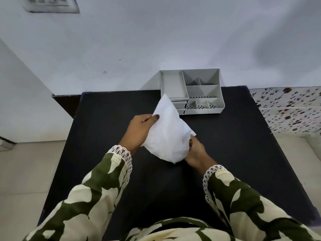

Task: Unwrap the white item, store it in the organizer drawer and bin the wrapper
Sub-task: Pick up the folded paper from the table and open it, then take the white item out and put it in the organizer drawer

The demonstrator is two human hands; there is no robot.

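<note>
black table [107, 119], white wall [156, 40], floral tiles [286, 105]

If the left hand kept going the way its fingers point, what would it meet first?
The left hand points toward the table's far right, already gripping the white wrapped item. Beyond that, probably the grey organizer, around its small drawers, though depth is unclear.

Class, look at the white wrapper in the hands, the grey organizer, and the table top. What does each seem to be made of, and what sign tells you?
White wrapper: probably thin paper or non-woven fabric, matte, softly creased.
Grey organizer: likely moulded plastic, smooth, thin straight dividers, punched holes in some floors.
Table top: black, matte, no grain showing; material unclear.
</note>
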